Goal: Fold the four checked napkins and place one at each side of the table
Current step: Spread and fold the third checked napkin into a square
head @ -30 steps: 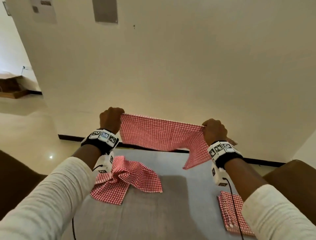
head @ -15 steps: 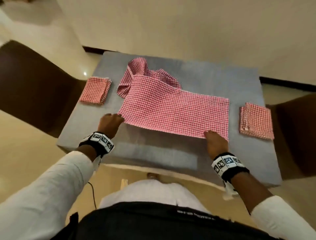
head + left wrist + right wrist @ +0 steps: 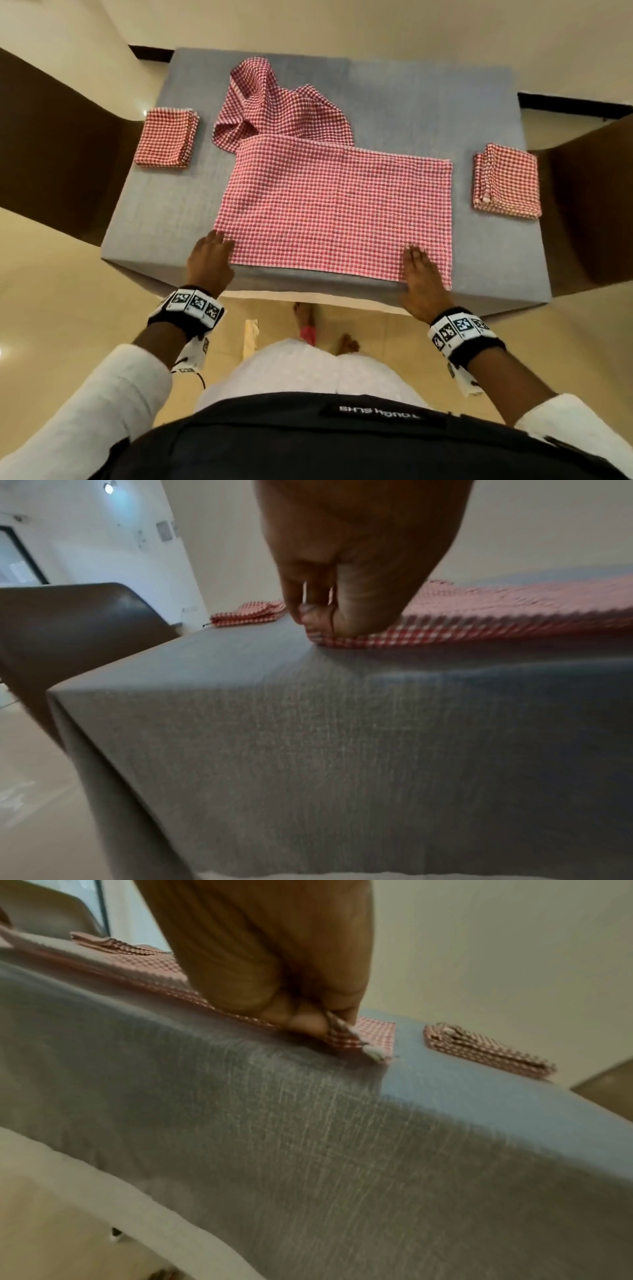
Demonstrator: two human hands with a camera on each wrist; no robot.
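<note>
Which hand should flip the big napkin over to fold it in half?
Probably the right hand. It pinches the spread napkin at its near right corner, as the right wrist view shows, and could carry it across to the left hand at the near left corner.

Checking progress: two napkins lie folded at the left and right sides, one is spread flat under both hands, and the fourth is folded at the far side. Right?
Not quite: in the head view the fourth napkin at the far side lies crumpled, not folded. The rest holds.
</note>
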